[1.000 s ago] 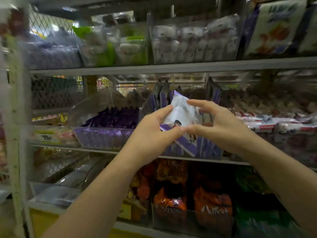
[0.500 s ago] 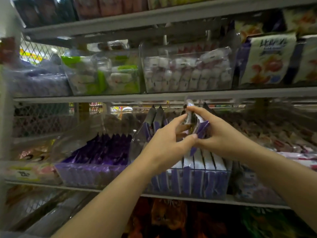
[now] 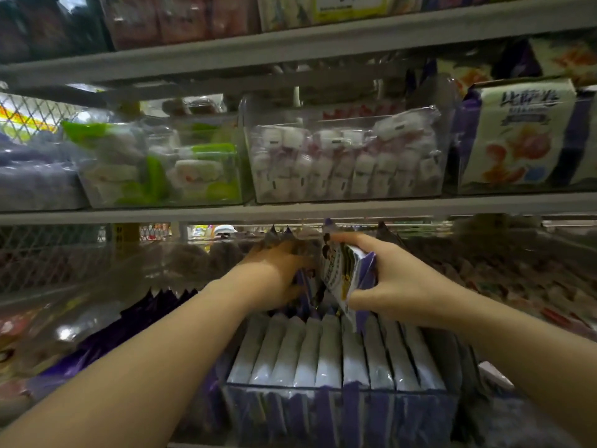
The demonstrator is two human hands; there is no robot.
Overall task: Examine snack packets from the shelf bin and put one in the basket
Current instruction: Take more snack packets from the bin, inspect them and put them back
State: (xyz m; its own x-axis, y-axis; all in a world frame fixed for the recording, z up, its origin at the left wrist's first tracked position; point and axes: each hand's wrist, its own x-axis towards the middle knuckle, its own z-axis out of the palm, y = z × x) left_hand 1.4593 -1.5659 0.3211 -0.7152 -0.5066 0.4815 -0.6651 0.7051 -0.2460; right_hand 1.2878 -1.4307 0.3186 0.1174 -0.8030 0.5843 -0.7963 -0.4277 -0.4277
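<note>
At the snack shelf [image 3: 290, 210], your right hand [image 3: 397, 286] pinches one packet [image 3: 345, 270], forefinger along its top edge and thumb beneath. It is held tilted just above the bin [image 3: 339, 405], printed face turned toward your left. Your left hand [image 3: 274, 273] reaches into the back of the same bin, beyond the tight row [image 3: 323, 350] of upright white-and-purple packets. Its fingers are blurred and buried among the stock, so it cannot be told whether they grip anything or merely part it.

The work looks to be at the examining stage: one packet is out for inspection while the other hand searches for a second, and nothing has gone to the basket, which is out of view.

The next move probably calls for a choice between keeping this packet and comparing another. If you keep it, draw it toward you, clear of the shelf lip overhead, then lower it. Ease the left hand out gently, since the packed row could lift with it.
</note>
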